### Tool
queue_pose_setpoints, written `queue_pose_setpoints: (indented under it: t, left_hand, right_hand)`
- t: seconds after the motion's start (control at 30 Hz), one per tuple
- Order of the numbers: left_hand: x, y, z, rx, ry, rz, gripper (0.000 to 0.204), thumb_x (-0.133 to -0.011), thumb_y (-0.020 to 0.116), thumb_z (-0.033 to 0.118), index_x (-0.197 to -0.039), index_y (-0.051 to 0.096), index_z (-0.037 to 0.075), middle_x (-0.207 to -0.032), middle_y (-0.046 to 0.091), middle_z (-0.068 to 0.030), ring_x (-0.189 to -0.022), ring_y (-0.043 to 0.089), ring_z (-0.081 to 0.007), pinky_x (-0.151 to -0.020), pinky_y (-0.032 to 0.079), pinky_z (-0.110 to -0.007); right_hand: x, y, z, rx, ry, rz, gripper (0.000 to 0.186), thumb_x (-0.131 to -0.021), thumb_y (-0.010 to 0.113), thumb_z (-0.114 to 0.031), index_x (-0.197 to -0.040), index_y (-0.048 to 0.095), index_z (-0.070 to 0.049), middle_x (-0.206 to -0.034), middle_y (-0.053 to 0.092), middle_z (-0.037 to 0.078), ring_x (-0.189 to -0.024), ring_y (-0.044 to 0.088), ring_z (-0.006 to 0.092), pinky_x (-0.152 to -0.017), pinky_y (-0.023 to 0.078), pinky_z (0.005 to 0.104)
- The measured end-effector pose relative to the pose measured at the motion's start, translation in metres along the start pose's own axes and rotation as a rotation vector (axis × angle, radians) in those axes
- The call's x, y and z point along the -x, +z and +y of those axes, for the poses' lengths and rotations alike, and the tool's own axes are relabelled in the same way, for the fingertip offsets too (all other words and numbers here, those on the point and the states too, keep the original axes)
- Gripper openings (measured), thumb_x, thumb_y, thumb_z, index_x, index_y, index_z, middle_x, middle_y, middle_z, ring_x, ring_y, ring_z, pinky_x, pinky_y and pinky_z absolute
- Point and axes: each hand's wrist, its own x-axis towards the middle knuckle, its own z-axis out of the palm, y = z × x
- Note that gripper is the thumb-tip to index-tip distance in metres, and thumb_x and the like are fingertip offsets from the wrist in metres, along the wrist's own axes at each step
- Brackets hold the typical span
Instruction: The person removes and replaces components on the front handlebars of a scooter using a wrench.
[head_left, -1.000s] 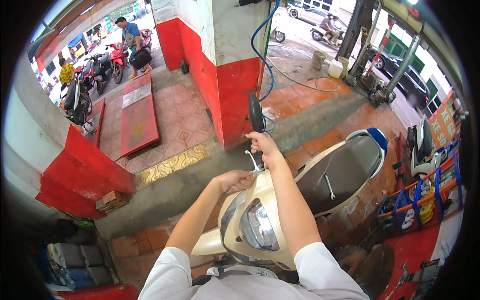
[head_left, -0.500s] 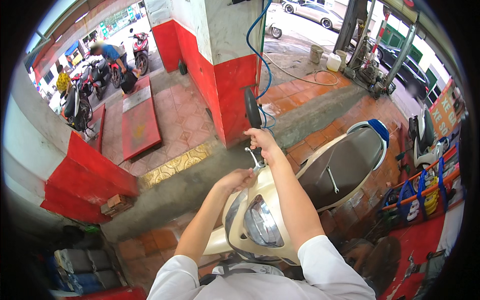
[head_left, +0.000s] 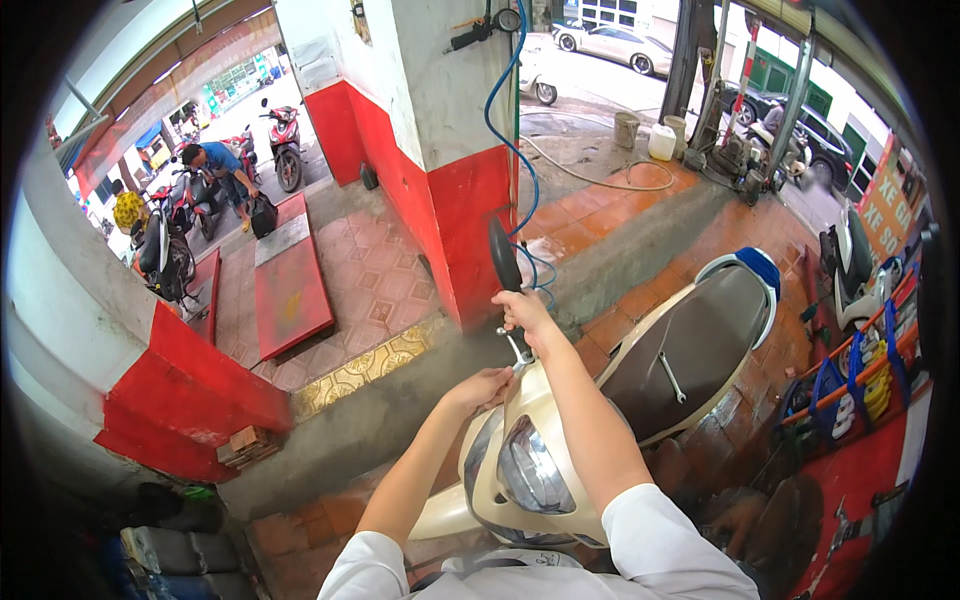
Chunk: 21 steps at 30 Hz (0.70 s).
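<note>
A cream scooter point(head_left: 530, 396) stands in front of me, its headlight point(head_left: 535, 465) facing my body. My right hand point(head_left: 522, 312) is closed just below a black oval mirror point(head_left: 503, 255), apparently around its stem, which the fingers mostly hide. Lower and to the left, my left hand point(head_left: 484, 388) is pinched at the base of the silver brake lever point(head_left: 515, 347); whatever lies between its fingers is hidden. A double-ended wrench point(head_left: 672, 378) rests on the dark brown seat point(head_left: 640, 395).
A red and white pillar point(head_left: 462, 225) rises beyond the mirror, with a blue hose point(head_left: 492, 110) hanging along it. A red ramp point(head_left: 292, 300) lies far left, where a person in blue point(head_left: 215, 160) bends with a black bag point(head_left: 263, 214). An orange tool rack point(head_left: 850, 385) stands right.
The whole view has shifted, so the scene sits slightly lower and further right. Both hands keep their places on the scooter. The person in blue has shifted posture beside the ramp.
</note>
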Motion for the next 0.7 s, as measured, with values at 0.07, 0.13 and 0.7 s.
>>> queue_pose_setpoints:
  t: [0.07, 0.13, 0.7]
  left_hand:
    - [0.001, 0.004, 0.000, -0.036, 0.018, 0.044, 0.032, -0.107, 0.040, 0.033, -0.091, 0.054, 0.010, -0.060, 0.035, 0.0069, -0.047, 0.029, -0.0053, -0.041, 0.023, -0.024]
    - [0.002, 0.007, -0.002, -0.053, 0.020, 0.079, 0.032, -0.107, 0.040, 0.033, -0.091, 0.055, 0.010, -0.059, 0.037, 0.0066, -0.046, 0.030, -0.0054, -0.040, 0.024, -0.024]
    - [0.077, -0.066, -0.014, -0.187, 0.231, 0.312, 0.031, -0.105, 0.046, 0.032, -0.095, 0.059, 0.006, -0.074, 0.053, 0.0025, -0.062, 0.049, -0.0087, -0.056, 0.041, -0.026]
  right_hand:
    - [-0.001, 0.001, 0.001, 0.017, -0.022, 0.020, 0.022, -0.080, 0.068, -0.016, -0.065, 0.051, -0.014, -0.054, 0.042, -0.005, -0.044, 0.038, 0.0095, -0.046, 0.035, 0.0305]
    - [-0.001, 0.000, 0.003, 0.012, -0.014, 0.011, 0.021, -0.080, 0.067, -0.017, -0.066, 0.052, -0.013, -0.054, 0.042, -0.005, -0.044, 0.039, 0.0094, -0.046, 0.035, 0.0308]
    - [0.008, -0.011, -0.007, 0.288, -0.123, -0.056, 0.031, -0.086, 0.074, -0.030, -0.104, 0.066, -0.007, -0.079, 0.065, 0.000, -0.067, 0.059, 0.0114, -0.057, 0.043, 0.0278]
